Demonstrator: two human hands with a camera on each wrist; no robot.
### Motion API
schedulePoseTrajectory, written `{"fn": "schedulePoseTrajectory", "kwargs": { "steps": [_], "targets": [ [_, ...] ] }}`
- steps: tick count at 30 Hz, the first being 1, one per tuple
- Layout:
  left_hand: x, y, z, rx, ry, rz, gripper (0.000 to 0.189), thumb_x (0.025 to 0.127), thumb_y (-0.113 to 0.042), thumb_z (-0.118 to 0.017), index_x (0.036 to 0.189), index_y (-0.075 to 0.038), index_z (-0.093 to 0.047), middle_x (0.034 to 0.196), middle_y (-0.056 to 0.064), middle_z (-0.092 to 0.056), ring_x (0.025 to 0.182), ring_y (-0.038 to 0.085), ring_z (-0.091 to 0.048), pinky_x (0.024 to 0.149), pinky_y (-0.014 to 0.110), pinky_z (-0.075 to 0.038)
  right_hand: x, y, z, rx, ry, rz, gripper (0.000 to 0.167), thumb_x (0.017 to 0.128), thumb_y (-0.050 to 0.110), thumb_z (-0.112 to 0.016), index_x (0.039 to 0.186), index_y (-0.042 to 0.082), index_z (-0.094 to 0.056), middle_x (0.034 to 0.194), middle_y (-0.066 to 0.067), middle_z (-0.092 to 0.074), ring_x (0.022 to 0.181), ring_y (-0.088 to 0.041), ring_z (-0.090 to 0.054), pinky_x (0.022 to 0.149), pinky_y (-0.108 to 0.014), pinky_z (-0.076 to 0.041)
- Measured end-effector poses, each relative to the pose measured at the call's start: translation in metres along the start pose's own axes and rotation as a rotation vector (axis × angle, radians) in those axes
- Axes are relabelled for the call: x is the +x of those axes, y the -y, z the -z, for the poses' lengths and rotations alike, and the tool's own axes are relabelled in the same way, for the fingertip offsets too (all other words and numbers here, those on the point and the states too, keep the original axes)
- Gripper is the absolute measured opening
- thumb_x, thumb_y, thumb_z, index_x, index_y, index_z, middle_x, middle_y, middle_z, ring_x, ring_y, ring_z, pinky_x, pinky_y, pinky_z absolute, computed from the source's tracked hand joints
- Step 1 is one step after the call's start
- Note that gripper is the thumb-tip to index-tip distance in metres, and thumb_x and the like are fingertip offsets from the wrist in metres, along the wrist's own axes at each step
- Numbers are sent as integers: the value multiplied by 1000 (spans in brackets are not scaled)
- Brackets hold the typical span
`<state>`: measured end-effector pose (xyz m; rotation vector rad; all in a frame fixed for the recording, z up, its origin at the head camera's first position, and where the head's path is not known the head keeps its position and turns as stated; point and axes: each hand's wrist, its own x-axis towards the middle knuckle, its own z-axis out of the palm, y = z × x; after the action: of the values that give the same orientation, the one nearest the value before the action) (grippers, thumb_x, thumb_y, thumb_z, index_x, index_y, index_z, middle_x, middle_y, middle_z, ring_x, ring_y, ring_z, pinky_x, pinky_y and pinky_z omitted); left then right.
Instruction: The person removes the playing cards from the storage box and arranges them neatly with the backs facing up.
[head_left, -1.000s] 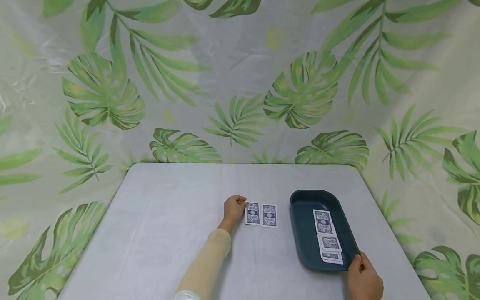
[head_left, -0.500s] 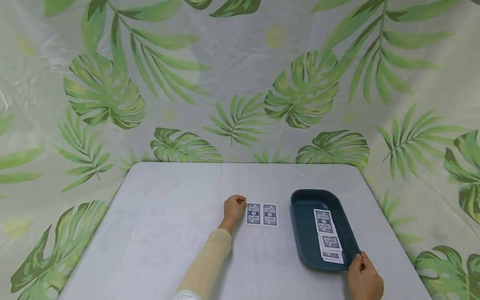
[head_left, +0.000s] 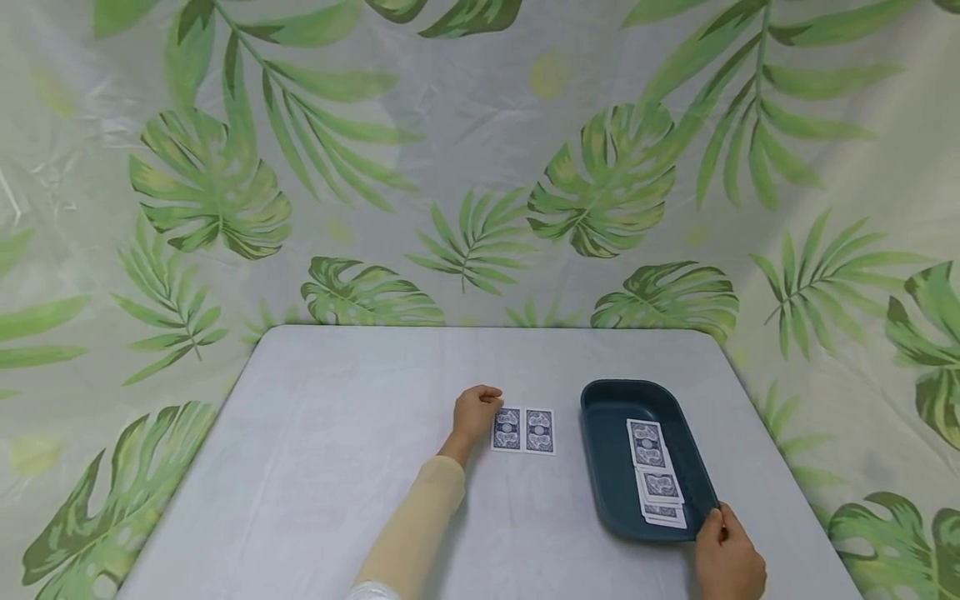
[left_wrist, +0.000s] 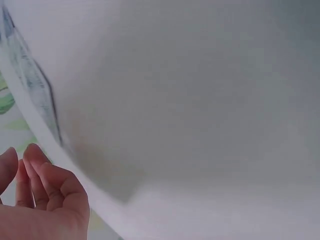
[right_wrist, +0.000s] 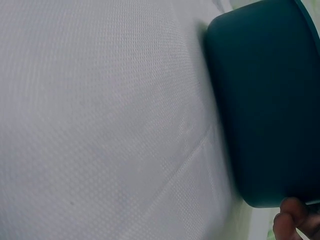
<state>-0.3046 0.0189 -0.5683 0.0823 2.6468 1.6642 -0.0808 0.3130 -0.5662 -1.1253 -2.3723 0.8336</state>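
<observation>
Blue cards (head_left: pixel 540 431) seem light, slippery, best pinched by edges; left hand (head_left: pixel 476 412) has loose, empty fingers (left_wrist: pixel 62 179); right hand (head_left: pixel 731 557) grips tray (head_left: pixel 613 475).

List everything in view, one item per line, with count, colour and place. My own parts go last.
Tray: one, dark teal, right side of the table
Cards in the tray: several overlapping, exact count unclear, blue and white, toward the tray's right side
Cards on the table: two visible side by side, blue and white, left of the tray
Table: one, white, below the backdrop
Backdrop: pale with green leaves, behind the table
Sleeve: pale yellow, left forearm
Left hand: one, at the left card
Right hand: one, gripping the tray's near-right corner
</observation>
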Motion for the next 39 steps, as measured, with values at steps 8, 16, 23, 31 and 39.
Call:
{"fn": "schedulePoseTrajectory", "kwargs": {
  "steps": [8,16,23,31,39],
  "targets": [
    [0,-23,-7,-32,99,-99,16,87,-6,-68,102,-3,-73,86,4,-70,85,19,-66,75,31,-52,1,-2,-2,1,2,-9,42,102,26,-39,126,-4,-56,111,-32,-61,100,-54,-55,82,-60,-40],
    [-5,-54,-26,-108,210,-132,17,90,-8,-68,105,-3,-72,91,3,-70,87,16,-64,73,27,-52,1,-4,0,8,-21,3,41,101,25,-40,124,-3,-58,108,-32,-61,96,-54,-56,77,-59,-40],
    [-7,-73,-42,-115,269,-170,18,92,-11,-67,107,-4,-72,93,2,-69,88,14,-64,72,25,-52,0,-5,-1,35,-53,58,38,99,23,-44,121,-4,-60,100,-31,-63,89,-56,-57,69,-58,-39],
    [-8,-96,-69,-115,337,-208,17,93,-10,-66,108,-5,-72,93,1,-69,84,11,-63,69,23,-51,2,-4,-1,39,-55,68,38,99,22,-44,121,-4,-60,104,-32,-62,94,-58,-55,72,-60,-40],
    [-18,-110,-105,-106,386,-213,16,91,-7,-67,106,-3,-73,87,-2,-69,76,5,-61,64,20,-48,0,-5,-1,9,-40,34,40,100,24,-43,122,-5,-59,105,-31,-63,93,-54,-58,74,-58,-41]
  ]
}}
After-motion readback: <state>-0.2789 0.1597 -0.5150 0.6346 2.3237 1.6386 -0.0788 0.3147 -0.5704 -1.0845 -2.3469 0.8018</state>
